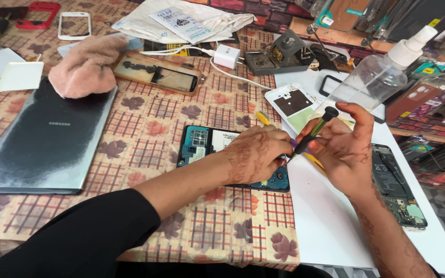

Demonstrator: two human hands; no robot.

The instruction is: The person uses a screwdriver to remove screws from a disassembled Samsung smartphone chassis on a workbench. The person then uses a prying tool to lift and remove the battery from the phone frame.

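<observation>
An opened phone point(202, 144) with a blue circuit board lies face down on the patterned tablecloth. My left hand point(256, 154) rests on its right end, fingers curled and pressing on it. My right hand point(343, 146) grips a thin screwdriver point(315, 128) with a black cap and green shaft. The tool slants down to the left, its tip at the phone's right edge by my left fingers. A yellow-handled tool point(261, 117) lies just behind my left hand.
A large dark tablet point(47, 139) lies at left with a pink cloth point(86, 64) on its top. Another opened phone point(395, 185) lies on the white mat point(330, 221) at right. A clear spray bottle point(382, 72), a charger point(226, 55) and a phone frame point(158, 74) sit behind.
</observation>
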